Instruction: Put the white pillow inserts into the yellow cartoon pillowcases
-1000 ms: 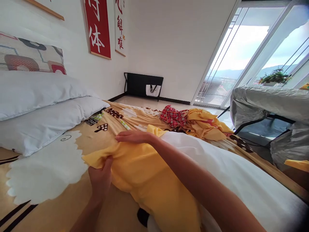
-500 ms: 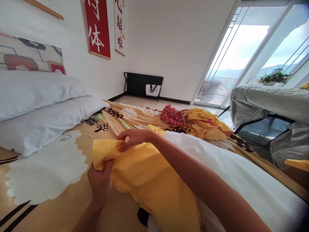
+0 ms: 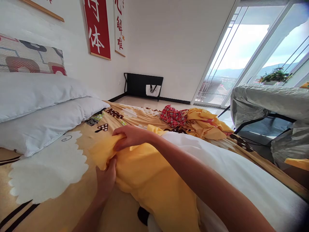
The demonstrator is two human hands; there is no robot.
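A yellow fabric cover (image 3: 154, 180) lies bunched across the bed, partly over a plump white bedding piece (image 3: 231, 167) that could be a pillow or a quilt. Near the cover's left end, my right hand (image 3: 129, 137) pinches the cloth from above, fingers closed on it. Just below, my left hand (image 3: 107, 177) grips the same end, its thumb up against the fabric and the other fingers partly hidden. The cloth's tip beyond the hands is blurred by motion.
White pillows (image 3: 48, 119) are stacked at left on the patterned bedsheet (image 3: 48, 170). A red plaid cloth (image 3: 172, 116) and crumpled yellow cloth (image 3: 205, 122) lie at the far edge. Plastic-covered furniture (image 3: 265, 100) stands at right, a black folded table (image 3: 137, 83) by the wall.
My left hand has moved right and slightly up, closer to my right hand. The cover's left end has gathered and shifted between them. My right hand has tilted a little left.
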